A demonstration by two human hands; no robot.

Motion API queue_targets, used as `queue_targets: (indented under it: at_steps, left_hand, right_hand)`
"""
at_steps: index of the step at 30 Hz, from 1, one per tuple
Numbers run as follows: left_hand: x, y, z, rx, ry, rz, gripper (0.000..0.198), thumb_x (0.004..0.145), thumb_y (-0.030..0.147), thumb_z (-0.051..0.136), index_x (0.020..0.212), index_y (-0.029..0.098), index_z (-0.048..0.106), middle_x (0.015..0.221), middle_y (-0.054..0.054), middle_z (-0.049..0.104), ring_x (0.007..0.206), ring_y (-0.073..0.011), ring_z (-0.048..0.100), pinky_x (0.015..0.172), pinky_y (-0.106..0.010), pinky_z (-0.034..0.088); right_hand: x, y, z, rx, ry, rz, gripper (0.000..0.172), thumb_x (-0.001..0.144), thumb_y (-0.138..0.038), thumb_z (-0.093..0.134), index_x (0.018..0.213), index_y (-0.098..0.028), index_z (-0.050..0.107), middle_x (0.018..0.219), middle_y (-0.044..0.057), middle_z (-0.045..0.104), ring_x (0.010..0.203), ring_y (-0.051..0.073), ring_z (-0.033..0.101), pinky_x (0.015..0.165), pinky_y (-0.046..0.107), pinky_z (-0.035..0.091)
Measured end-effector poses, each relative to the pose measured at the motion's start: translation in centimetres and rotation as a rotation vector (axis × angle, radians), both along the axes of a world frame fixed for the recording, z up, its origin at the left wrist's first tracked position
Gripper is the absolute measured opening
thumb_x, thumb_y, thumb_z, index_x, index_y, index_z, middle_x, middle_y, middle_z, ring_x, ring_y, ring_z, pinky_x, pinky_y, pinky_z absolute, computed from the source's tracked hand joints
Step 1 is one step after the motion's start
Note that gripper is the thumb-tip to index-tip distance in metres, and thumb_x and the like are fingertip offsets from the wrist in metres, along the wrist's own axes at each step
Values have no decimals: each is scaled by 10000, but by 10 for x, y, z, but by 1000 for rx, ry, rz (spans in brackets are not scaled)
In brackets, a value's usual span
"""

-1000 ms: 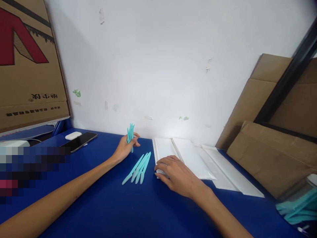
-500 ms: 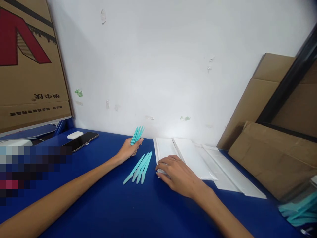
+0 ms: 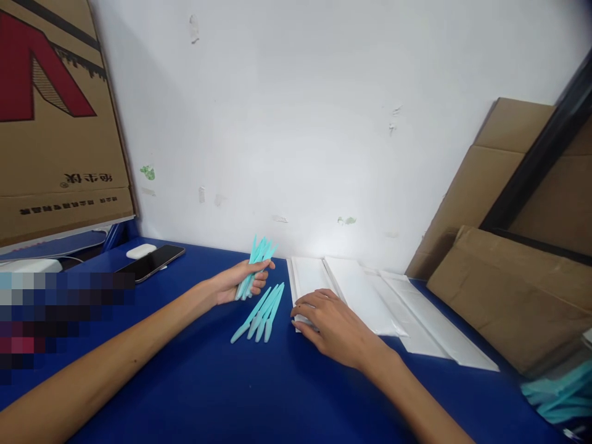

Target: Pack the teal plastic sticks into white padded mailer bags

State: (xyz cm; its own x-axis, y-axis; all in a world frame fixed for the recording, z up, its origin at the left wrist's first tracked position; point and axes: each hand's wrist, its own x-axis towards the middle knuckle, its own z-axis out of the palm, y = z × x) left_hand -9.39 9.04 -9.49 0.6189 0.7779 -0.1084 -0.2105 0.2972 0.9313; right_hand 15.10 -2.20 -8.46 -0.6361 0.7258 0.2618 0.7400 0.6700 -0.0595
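The left hand [image 3: 231, 285] held a teal stick bundle [image 3: 256, 262] in a pinching grip; the right hand [image 3: 330, 327] lay flat, fingers spread, on white sleeves [image 3: 365, 296]. A phone [image 3: 150, 262] lay centre-left, cardboard [image 3: 509, 296] crowded the right, and the lower blue surface [image 3: 231, 394] lay open.

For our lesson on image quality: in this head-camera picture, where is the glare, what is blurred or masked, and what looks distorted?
Head view: glare brightens the wall above the white bags; a pixelated block masks the left edge; the teal pieces at the lower right corner are blurred; the black post leans, probably lens distortion.
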Motion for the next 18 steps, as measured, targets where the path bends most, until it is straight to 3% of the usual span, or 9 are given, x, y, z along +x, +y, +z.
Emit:
queue_targets:
  at_steps: [4,9,12,14,16,18]
  left_hand:
    - [0,-5,3,-17,-7,-74,243,916,369,709,1038,170,640,685,50,444,567,-63,460,529,-171,425]
    - [5,-16,10,-32,1,-192,226,927,376,692,995,165,649,665,61,391,513,-45,327,458,-150,304]
    - [10,-28,17,-37,32,-270,249,913,394,706,999,167,655,657,59,387,507,-50,289,442,-157,268]
    - [15,-38,19,-31,57,-335,263,919,409,695,1033,175,655,658,55,392,507,-55,279,436,-161,248]
    - [20,-48,20,-13,78,-409,271,931,429,674,1058,191,650,671,49,411,510,-56,289,442,-164,251]
    - [26,-55,19,3,103,-471,281,941,454,651,1070,205,644,685,44,427,513,-57,314,451,-166,265]
  right_hand:
    - [-1,0,0,1,-1,1,169,1023,-251,543,1082,-209,696,1119,52,731,1066,220,655,1010,409,417]
    - [-5,-1,-1,72,77,-101,279,1060,-300,452,1185,-193,677,1134,87,736,1074,257,663,1054,469,386]
    - [-7,-1,0,75,337,-257,384,1076,-389,379,1326,-205,606,1172,99,727,1062,268,666,984,446,439]
    - [-9,-1,2,-14,572,-316,417,1066,-472,378,1346,-245,587,1113,72,738,996,245,682,876,383,484]
    - [-10,0,2,-141,775,-299,409,1037,-536,425,1285,-268,610,1005,35,744,888,213,690,772,326,492]
    - [-11,2,2,-242,921,-241,366,999,-564,500,1102,-247,653,887,10,726,794,190,672,713,294,480]
